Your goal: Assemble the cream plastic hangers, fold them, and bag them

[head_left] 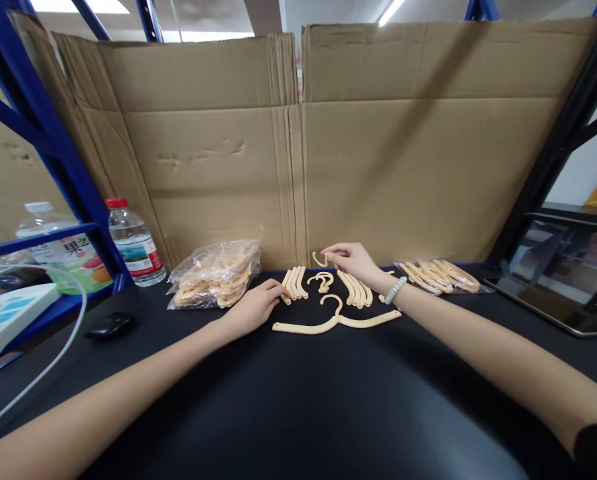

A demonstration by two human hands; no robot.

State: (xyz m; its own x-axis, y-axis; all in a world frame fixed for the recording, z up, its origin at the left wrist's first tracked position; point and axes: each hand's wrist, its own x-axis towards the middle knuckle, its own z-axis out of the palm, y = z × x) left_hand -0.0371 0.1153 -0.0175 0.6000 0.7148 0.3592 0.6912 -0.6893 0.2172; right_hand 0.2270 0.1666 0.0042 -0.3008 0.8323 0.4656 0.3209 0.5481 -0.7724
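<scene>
My right hand point(357, 261) pinches a cream plastic hanger hook point(320, 261), lifted above the far part of the table. My left hand point(256, 307) has its fingertips closed on the near end of a hanger arm at the left side of a row of curved hanger arms point(295, 283). Several loose hooks point(323, 281) lie between that row and a second row of hanger arms point(355, 289), partly below my right hand. Nearest to me lies a hanger point(337, 320) with its hook upright and both arms spread. More cream pieces are partly hidden behind my right wrist.
Clear bags of cream hanger parts sit left point(217, 275) and right point(438, 275) on the black table point(298, 407). A water bottle point(135, 243), a black mouse point(111, 325) and a white cable point(73, 333) are at left, a tablet point(548, 305) at right. Cardboard point(218, 167) walls the back.
</scene>
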